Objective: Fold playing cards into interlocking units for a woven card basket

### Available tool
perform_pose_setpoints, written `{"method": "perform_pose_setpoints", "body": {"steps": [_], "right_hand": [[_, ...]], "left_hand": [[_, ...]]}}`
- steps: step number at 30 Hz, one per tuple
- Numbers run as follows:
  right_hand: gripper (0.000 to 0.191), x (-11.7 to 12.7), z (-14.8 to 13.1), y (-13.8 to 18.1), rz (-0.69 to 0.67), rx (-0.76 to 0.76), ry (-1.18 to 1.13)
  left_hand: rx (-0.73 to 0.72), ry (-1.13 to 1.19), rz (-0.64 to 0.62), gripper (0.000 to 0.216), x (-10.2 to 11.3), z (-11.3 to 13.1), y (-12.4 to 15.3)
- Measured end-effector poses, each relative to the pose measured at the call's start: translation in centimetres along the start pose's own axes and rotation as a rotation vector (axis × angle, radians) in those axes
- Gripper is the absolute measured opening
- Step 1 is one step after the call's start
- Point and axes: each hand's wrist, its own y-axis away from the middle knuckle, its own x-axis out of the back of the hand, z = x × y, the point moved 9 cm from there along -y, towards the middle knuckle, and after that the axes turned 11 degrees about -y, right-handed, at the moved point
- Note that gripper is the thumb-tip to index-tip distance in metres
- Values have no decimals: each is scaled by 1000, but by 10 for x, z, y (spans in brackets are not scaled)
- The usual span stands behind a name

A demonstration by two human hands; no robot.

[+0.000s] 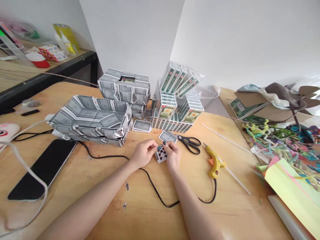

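Observation:
A playing card (162, 155) with black club marks is held between both hands above the table. My left hand (144, 152) pinches its upper left edge, fingers closed. On the card's right side, my right hand (173, 154) grips it with thumb and fingers. Just beyond the fingers, a patterned card (168, 136) lies back up, close to black-handled scissors (191, 144). A yellow glue gun (215, 162) rests to the right of my right hand. Behind my left hand sits a small pile of cards (141, 125).
An open tray built from cards (92, 116) stands at left, with another card-built box (125, 87) behind it. Card packs (170, 106) are stacked at the back. A black phone (42, 170), a black cord (152, 186) and coloured pipe cleaners (280, 136) lie around.

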Motion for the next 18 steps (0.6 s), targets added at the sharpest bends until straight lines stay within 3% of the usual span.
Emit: {"method": "perform_pose_setpoints", "body": {"steps": [7, 12, 18], "right_hand": [[30, -3, -4, -5, -35, 52, 33], [26, -12, -13, -2, -100, 127, 140], [26, -19, -12, 2, -184, 123, 169]], "left_hand": [[127, 124, 29, 12, 2, -14, -4], [96, 39, -118, 17, -11, -14, -2], [48, -62, -139, 27, -12, -9, 0]]}}
